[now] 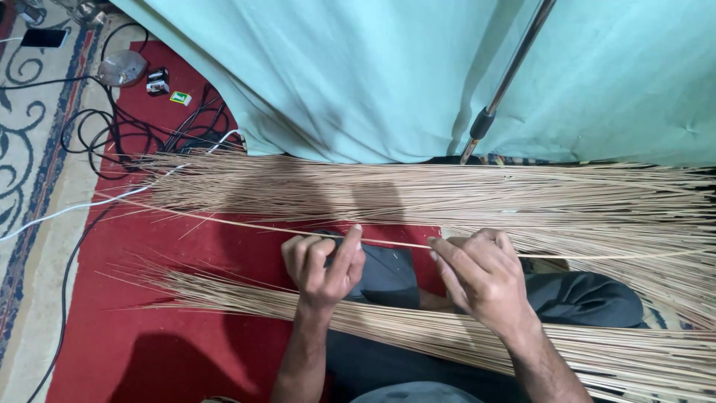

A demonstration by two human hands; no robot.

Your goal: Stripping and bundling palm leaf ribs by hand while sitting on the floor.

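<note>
Hands meet mid-frame over a red mat (171, 358). Left hand (322, 265) has its grip closed: thumb and fingers pinch a single thin stick (246, 225) that runs long across the frame, left end tapering out over the mat, right end passing on toward the frame's right side. Right hand (481, 272) also pinches the same stick, fingertips (435, 245) tight on it, grip narrow. Stick held just above the lap, roughly level, slight slope down to the right.

Far pile of sticks (418, 190) lies spread across the floor beyond the hands, fanning wider to the right. Near pile of sticks (246, 298) runs under both forearms and across the lap, tips pointing left. Dark trousers (388, 276) show between the hands and by the right knee.

Teal cloth (358, 75) hangs at the top, a metal pole (507, 78) leaning across it. Black cables (127, 134) and a white cable (67, 210) tangle at the upper left on the patterned carpet (30, 149); a small round grey device (121, 67) sits there, well apart from the hands.
</note>
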